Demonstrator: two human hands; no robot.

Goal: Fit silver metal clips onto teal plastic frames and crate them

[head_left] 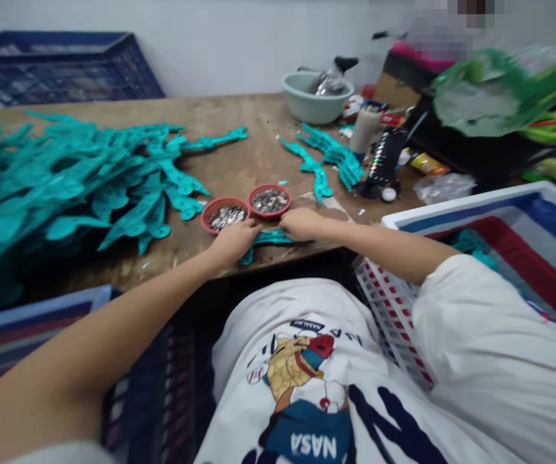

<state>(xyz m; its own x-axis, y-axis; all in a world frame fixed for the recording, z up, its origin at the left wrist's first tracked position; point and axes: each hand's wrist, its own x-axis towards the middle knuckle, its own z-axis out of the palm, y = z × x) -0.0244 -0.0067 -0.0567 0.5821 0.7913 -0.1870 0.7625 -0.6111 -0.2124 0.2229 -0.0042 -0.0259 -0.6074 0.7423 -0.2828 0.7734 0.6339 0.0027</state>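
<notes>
At the table's near edge lies a teal plastic piece (274,236), long and narrow, between my two hands. My left hand (237,241) is closed at its left end, fingers bent over it. My right hand (303,223) is curled in a pinch at the other end; whatever its fingertips hold is hidden. Just beyond the hands stand two red bowls of small shiny metal parts, the left bowl (205,219) partly behind my left hand and the right bowl (288,201) close to my right fingers.
A big heap of teal pieces (75,174) covers the table's left side. More teal pieces (338,154) lie back right, near a pale green basin (317,106) and clutter. A white crate (393,293) stands at right, a blue crate (79,71) behind the table.
</notes>
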